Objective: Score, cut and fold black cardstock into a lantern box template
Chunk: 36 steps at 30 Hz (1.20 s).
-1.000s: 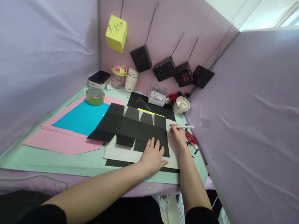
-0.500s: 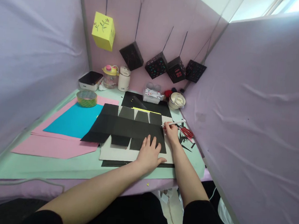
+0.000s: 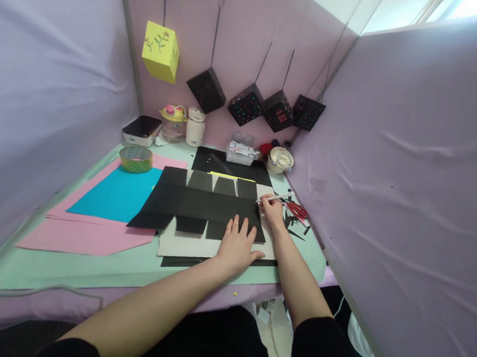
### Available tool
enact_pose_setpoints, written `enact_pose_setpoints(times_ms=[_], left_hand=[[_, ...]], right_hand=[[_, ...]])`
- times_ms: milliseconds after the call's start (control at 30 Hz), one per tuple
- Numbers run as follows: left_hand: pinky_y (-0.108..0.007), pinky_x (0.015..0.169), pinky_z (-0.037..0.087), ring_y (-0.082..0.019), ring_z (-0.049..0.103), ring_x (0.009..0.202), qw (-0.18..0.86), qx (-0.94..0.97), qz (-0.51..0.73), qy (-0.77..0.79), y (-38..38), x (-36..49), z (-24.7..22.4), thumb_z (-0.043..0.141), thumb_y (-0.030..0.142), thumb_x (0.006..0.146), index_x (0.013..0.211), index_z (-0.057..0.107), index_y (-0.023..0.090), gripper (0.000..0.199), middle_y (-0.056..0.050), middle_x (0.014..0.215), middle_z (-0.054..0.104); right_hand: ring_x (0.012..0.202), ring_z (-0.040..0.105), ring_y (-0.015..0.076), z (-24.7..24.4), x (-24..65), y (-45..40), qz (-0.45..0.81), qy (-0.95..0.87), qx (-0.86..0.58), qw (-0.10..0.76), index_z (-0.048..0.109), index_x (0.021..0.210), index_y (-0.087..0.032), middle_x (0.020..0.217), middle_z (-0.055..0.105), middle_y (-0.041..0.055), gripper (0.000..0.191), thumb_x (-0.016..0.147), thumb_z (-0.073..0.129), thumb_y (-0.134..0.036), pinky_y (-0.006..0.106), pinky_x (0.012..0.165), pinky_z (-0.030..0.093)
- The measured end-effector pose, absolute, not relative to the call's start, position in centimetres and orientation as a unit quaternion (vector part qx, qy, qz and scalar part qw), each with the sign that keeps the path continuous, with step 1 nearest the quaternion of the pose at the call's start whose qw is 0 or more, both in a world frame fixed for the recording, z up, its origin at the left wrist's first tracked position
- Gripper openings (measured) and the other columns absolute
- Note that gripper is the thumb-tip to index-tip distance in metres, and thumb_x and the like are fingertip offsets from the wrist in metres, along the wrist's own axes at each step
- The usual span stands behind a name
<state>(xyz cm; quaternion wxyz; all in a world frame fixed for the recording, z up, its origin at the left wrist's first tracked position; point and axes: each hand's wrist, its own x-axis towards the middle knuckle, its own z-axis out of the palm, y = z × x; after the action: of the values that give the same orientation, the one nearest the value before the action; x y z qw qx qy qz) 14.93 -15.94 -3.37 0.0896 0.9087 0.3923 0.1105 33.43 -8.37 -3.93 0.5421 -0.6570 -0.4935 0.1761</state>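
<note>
A folded sheet of black card (image 3: 195, 200) with notched flaps lies over a whitish board (image 3: 187, 247). My left hand (image 3: 236, 247) rests flat on its lower right part, fingers spread. At the card's right edge my right hand (image 3: 272, 211) is closed around a slim white craft knife or pen (image 3: 280, 196); I cannot tell which. Its tip points left and meets the card's edge. Just right of this hand lie red-handled scissors (image 3: 296, 209) among black paper scraps (image 3: 296, 234).
Blue paper (image 3: 113, 193) and pink paper (image 3: 81, 237) lie at left, under a roll of tape (image 3: 136, 159). Along the back stand a white bottle (image 3: 195, 128), a clear box of markers (image 3: 240, 152) and a cream jar (image 3: 280, 161). Paper cubes, one a yellow cube (image 3: 160, 51), hang above.
The whole view has shifted slightly, with things sitting a little further left. Both hands keep nearly the same place on the card; nothing is let go or taken up.
</note>
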Motion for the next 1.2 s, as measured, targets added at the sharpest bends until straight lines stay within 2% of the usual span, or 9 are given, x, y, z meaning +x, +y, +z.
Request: enact_pose_setpoints(times_ms=[200, 367, 467, 600, 867, 1200], left_hand=[[-0.054, 0.114, 0.016, -0.044, 0.019, 0.142, 0.086, 0.909, 0.104, 0.393, -15.9, 14.9, -3.4, 0.037, 0.070, 0.087, 0.143, 0.045, 0.016, 0.078, -0.018, 0.152, 0.034], [-0.054, 0.114, 0.016, -0.044, 0.019, 0.142, 0.081, 0.909, 0.110, 0.394, -15.9, 15.0, -3.6, 0.037, 0.070, 0.087, 0.142, 0.046, 0.016, 0.078, -0.019, 0.152, 0.034], [-0.054, 0.114, 0.016, -0.044, 0.018, 0.142, 0.082, 0.909, 0.109, 0.394, -15.9, 15.0, -3.6, 0.038, 0.070, 0.087, 0.142, 0.046, 0.016, 0.078, -0.018, 0.152, 0.034], [-0.054, 0.114, 0.016, -0.044, 0.018, 0.142, 0.083, 0.910, 0.103, 0.393, -15.9, 15.0, -3.4, 0.039, 0.069, 0.087, 0.143, 0.045, 0.016, 0.078, -0.018, 0.152, 0.033], [-0.053, 0.114, 0.015, -0.044, 0.018, 0.142, 0.095, 0.908, 0.097, 0.396, -16.1, 14.8, -2.9, 0.043, 0.067, 0.087, 0.143, 0.045, 0.016, 0.077, -0.017, 0.153, 0.033], [-0.054, 0.115, 0.014, -0.043, 0.017, 0.142, 0.096, 0.907, 0.106, 0.395, -16.0, 14.9, -3.3, 0.043, 0.069, 0.086, 0.143, 0.046, 0.016, 0.077, -0.018, 0.152, 0.033]], right_hand=[[0.055, 0.053, 0.0162, -3.6, 33.3, -8.6, 0.162, -0.486, -0.664, 0.545, 0.059, 0.064, -0.020, 0.057, 0.059, -0.0005, 0.024, 0.078, 0.054, -0.039, 0.027, 0.057, 0.041], [0.058, 0.057, 0.0169, -3.5, 33.4, -8.6, 0.168, -0.480, -0.665, 0.547, 0.065, 0.085, -0.021, 0.069, 0.066, 0.0006, 0.023, 0.077, 0.053, -0.040, 0.027, 0.055, 0.043], [0.060, 0.058, 0.0176, -3.7, 33.5, -8.6, 0.170, -0.482, -0.669, 0.539, 0.066, 0.079, -0.021, 0.064, 0.064, 0.0002, 0.018, 0.073, 0.054, -0.033, 0.027, 0.057, 0.044], [0.054, 0.053, 0.0172, -3.9, 33.6, -8.5, 0.170, -0.487, -0.674, 0.529, 0.064, 0.069, -0.020, 0.054, 0.058, -0.0010, 0.018, 0.072, 0.050, -0.030, 0.027, 0.052, 0.040], [0.056, 0.055, 0.0174, -4.4, 33.7, -8.1, 0.168, -0.503, -0.672, 0.516, 0.065, 0.069, -0.020, 0.058, 0.062, 0.0005, 0.020, 0.073, 0.050, -0.032, 0.028, 0.058, 0.043], [0.057, 0.055, 0.0174, -4.5, 34.0, -8.2, 0.171, -0.511, -0.674, 0.505, 0.065, 0.072, -0.020, 0.059, 0.061, 0.0004, 0.021, 0.075, 0.050, -0.033, 0.028, 0.057, 0.043]])
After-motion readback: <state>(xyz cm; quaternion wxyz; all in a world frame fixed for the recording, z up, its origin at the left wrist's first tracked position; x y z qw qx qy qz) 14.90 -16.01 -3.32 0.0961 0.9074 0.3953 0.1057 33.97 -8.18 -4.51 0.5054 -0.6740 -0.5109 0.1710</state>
